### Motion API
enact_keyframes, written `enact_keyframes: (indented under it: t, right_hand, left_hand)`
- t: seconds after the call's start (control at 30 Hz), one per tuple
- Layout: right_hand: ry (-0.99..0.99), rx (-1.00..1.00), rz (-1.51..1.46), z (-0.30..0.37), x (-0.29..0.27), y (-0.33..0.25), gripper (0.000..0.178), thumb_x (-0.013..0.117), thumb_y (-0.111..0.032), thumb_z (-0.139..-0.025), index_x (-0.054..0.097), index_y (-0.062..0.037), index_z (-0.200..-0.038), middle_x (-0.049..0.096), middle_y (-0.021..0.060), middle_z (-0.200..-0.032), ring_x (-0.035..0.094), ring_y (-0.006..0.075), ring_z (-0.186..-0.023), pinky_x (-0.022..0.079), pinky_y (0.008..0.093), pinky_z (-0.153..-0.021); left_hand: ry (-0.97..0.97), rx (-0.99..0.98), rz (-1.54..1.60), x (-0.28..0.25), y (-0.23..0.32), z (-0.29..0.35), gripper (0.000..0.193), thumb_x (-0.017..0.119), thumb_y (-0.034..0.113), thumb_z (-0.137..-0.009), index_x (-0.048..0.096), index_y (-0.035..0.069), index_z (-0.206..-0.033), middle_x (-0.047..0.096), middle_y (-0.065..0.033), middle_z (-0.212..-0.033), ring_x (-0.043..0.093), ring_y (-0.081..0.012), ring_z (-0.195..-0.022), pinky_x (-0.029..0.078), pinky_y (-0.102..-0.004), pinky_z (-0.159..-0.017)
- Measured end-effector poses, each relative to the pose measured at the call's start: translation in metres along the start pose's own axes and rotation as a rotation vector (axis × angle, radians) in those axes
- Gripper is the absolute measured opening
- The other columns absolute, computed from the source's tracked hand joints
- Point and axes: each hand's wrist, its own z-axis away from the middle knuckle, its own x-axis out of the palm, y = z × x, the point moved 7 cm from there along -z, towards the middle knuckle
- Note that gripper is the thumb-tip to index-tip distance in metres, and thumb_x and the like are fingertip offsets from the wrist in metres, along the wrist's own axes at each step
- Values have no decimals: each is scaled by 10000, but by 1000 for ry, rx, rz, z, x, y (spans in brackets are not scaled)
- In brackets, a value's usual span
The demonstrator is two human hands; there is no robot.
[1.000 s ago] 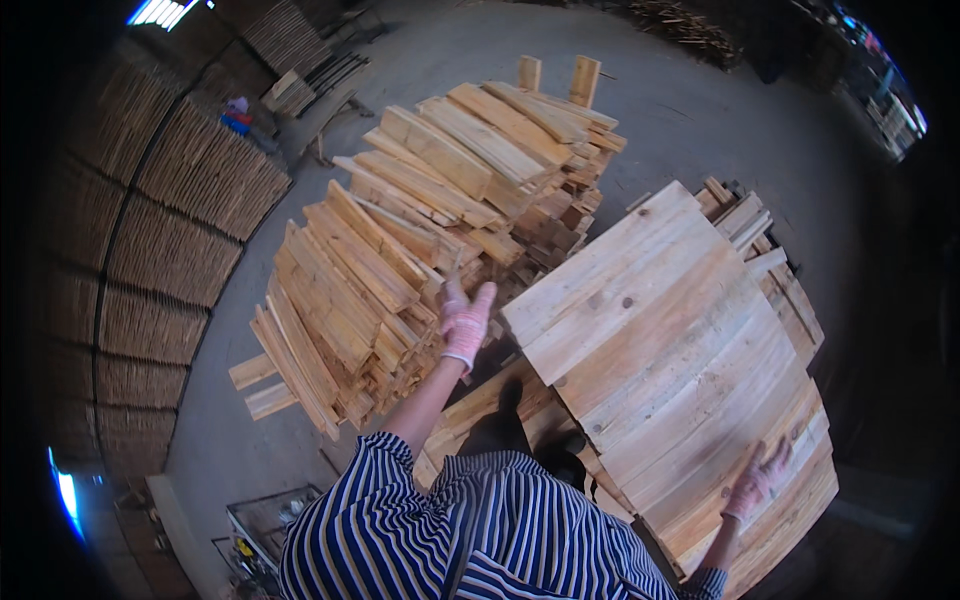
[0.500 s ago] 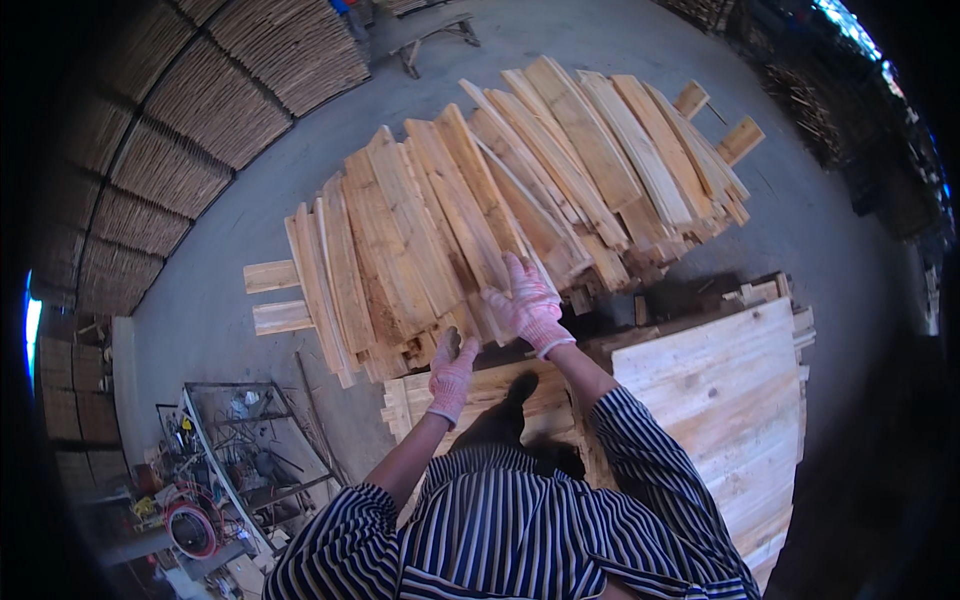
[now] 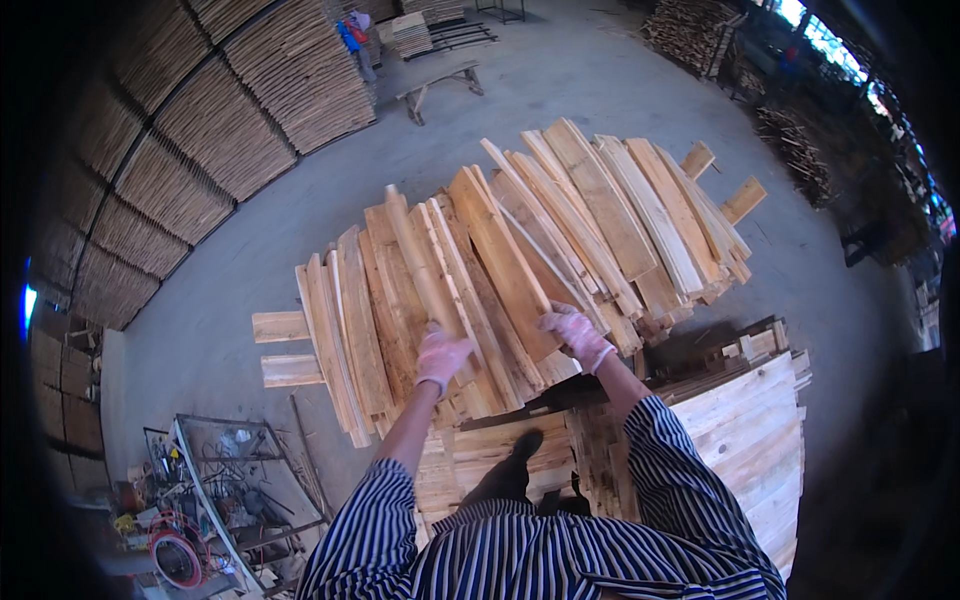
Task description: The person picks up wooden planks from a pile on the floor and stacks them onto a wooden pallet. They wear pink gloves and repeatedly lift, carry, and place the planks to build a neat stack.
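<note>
Both my hands wear pinkish-white knit gloves over a pile of loose wooden planks. My left hand (image 3: 442, 357) is closed around the near end of a narrow plank (image 3: 416, 262), which is smeared by motion. My right hand (image 3: 577, 335) grips the near right corner of a wider plank (image 3: 497, 250), its thumb toward the top face. Between these two lie several thinner planks (image 3: 462, 290), side by side and pointing away from me. More planks (image 3: 600, 210) are stacked to the right, overlapping unevenly.
Support timbers (image 3: 290, 371) stick out at the pile's left end. Right of my body is a pale panel stack (image 3: 745, 420). A metal frame with tools and cables (image 3: 215, 480) stands lower left. Tall board stacks (image 3: 210, 120) line the far left, near a low wooden bench (image 3: 440, 90).
My left hand has closed on a narrow plank and shifted it. My right hand has moved right and down onto the wider plank's end. The view has tilted up, showing more floor beyond.
</note>
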Motion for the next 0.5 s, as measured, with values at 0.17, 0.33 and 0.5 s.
enact_keyframes:
  t: [0.17, 0.33, 0.5]
  right_hand:
    - [1, -214, -52, 107, 8, 0, 592, 735, -278, -908, 555, 18, -1388, 716, 51, -988, 666, 119, -844, 561, 270, -785]
    - [-210, -60, -284, 157, 75, 64, 1077, 791, -431, -899, 97, -119, -1661, 695, 49, -1158, 645, 130, -1034, 541, 278, -883]
    - [-200, 46, -244, 167, 78, 69, 1137, 792, -344, -853, 13, -223, -1674, 691, 108, -1181, 663, 181, -1000, 526, 311, -886]
  left_hand:
    - [59, 221, 311, 11, -38, 80, 729, 655, 355, -965, 384, -64, -1496, 582, -282, -1383, 625, -333, -1211, 507, -390, -1033]
    - [-255, 826, 342, 87, 10, 174, 493, 464, 325, -1080, 487, 11, -1459, 539, -175, -1467, 617, -305, -1203, 507, -410, -1033]
    - [-682, -272, 1156, 63, 46, 144, 734, 461, 660, -1015, 478, 115, -1507, 567, -104, -1424, 531, -279, -1290, 432, -427, -1112]
